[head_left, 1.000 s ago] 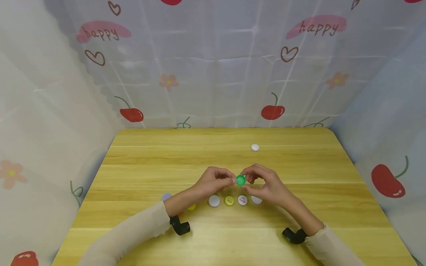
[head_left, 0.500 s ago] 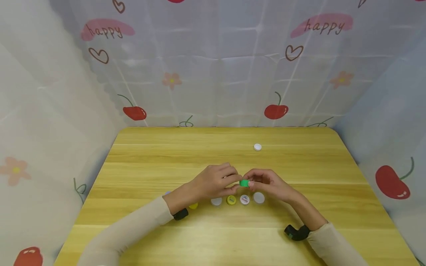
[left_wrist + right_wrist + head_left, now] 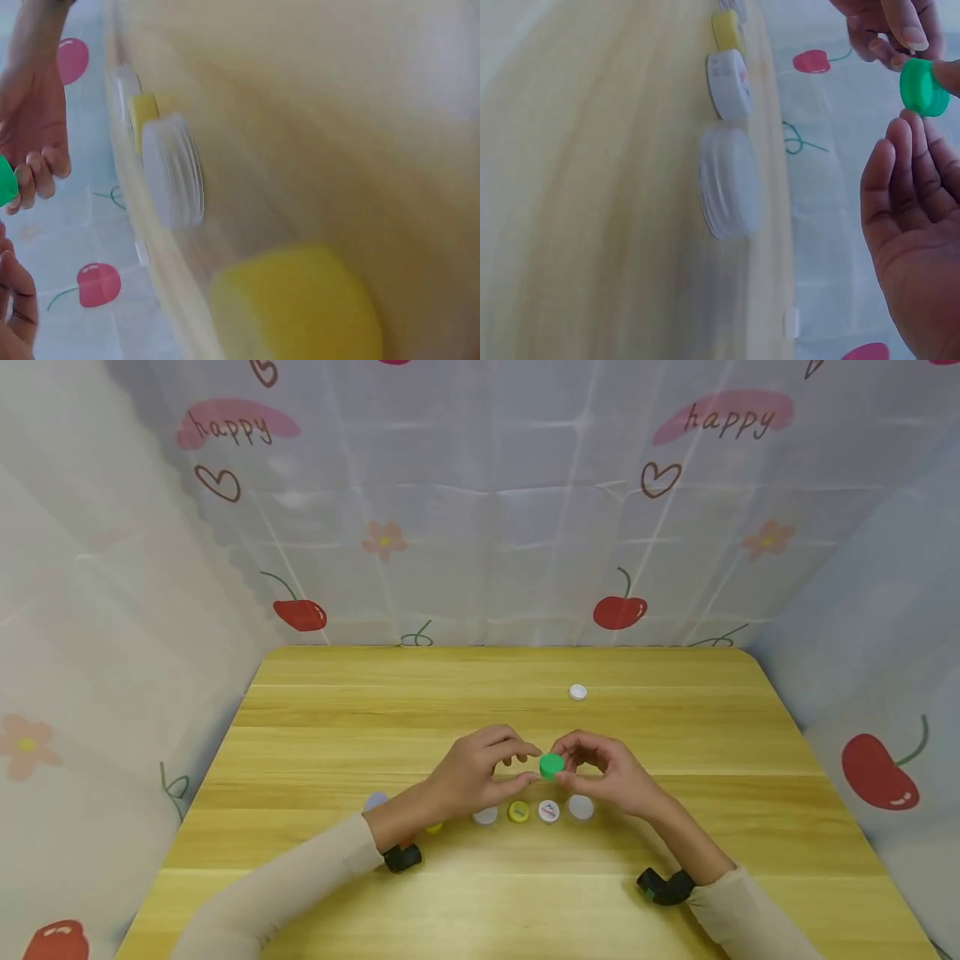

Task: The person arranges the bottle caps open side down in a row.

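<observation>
Above the table, my right hand (image 3: pixel 611 777) pinches a green bottle cap (image 3: pixel 552 767) between thumb and fingertips, its flat top turned up toward the head camera. My left hand (image 3: pixel 476 772) is just left of the cap, thumb and forefinger parted, fingertips right at the cap's edge. In the right wrist view the green cap (image 3: pixel 922 88) shows its ridged side and open underside. Below the hands lie a white cap (image 3: pixel 485 816), a yellow cap (image 3: pixel 518 812), a white cap with printing (image 3: pixel 549 812) and a plain whitish cap (image 3: pixel 581 807) in a row.
Partly hidden by the left forearm are a pale blue cap (image 3: pixel 376 800), a yellow cap (image 3: pixel 434 828) and something orange (image 3: pixel 407 842). One white cap (image 3: pixel 577 692) lies apart toward the back of the wooden table (image 3: pixel 420 693). A printed curtain (image 3: pixel 487 527) surrounds the table.
The green cap has turned from showing its hollow inside to showing its flat top. My left fingers, earlier close on the cap, have parted at its left side.
</observation>
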Motion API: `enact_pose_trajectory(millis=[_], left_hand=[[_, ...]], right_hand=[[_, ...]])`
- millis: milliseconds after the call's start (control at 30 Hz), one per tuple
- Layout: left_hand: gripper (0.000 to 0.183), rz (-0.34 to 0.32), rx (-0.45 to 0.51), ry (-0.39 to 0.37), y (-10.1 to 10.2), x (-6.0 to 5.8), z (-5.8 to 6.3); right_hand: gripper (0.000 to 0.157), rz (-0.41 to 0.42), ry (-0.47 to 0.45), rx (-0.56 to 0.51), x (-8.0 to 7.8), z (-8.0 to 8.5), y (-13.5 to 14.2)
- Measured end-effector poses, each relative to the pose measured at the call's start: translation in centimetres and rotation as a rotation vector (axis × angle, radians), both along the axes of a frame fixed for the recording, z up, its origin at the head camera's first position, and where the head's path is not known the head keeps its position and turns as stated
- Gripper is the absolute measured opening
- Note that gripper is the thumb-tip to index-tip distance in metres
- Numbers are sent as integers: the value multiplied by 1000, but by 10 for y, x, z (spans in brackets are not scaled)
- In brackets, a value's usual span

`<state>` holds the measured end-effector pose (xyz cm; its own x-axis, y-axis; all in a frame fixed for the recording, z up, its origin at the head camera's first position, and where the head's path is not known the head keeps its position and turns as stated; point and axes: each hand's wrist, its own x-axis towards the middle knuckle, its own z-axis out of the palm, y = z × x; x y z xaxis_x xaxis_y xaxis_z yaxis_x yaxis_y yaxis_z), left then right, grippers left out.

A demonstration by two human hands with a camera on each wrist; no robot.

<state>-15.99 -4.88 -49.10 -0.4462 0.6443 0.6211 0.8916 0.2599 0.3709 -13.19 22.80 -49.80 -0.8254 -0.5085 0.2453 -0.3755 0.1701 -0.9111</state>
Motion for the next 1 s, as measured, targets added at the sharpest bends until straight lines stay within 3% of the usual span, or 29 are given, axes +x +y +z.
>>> enact_pose_trajectory(millis=[100,167,233,500,733,900,1000], left_hand=[[28,16,35,-200,1,3,-1],[29,22,40,-283,2,5,-2],[29,28,30,-320,4,6,-3],[27,51,-9,-233,15,9,-6],[28,30,-48,-273,33,11,-6],[26,2,-240,-320,52,8,-4],[25,-25,-375,-309,70,7,-2]], right_hand=[[32,-69,94,51,2,3,-1],[34,-87,143,69,3,4,-2],[35,-100,173,86,5,4,-3],[36,-128,211,143,10,0,1],[41,-174,264,202,21,-1,17],[40,-182,300,329,32,-2,33],[39,-194,305,437,40,-2,45]])
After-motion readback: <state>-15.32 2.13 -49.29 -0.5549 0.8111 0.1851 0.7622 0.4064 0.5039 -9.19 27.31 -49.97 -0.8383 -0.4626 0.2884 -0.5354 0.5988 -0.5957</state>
